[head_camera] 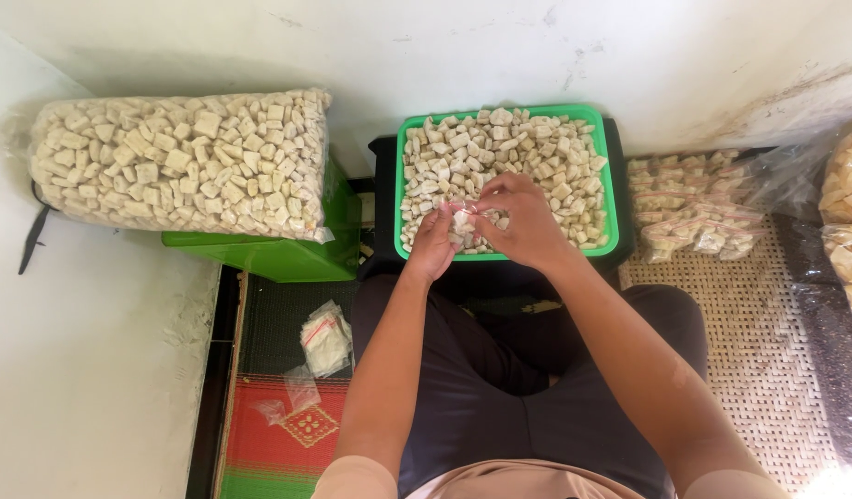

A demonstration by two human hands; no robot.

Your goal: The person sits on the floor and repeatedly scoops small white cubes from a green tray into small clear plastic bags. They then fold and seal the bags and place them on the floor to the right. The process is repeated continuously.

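Note:
A green tray [613, 189] full of pale cube-shaped snack pieces rests on a black stand in front of my lap. Over its near edge, my left hand [432, 245] and my right hand [518, 220] meet around a small clear packet [463, 222] with a few pieces in it. Both hands pinch the packet, left from below, right from above. The fingers cover most of the packet.
A large clear bag [181, 162] of the same pieces lies on a green box [287, 254] at left. Several filled small packets [694, 203] are piled on the woven mat at right. Empty small bags [324, 340] lie on a red mat at lower left.

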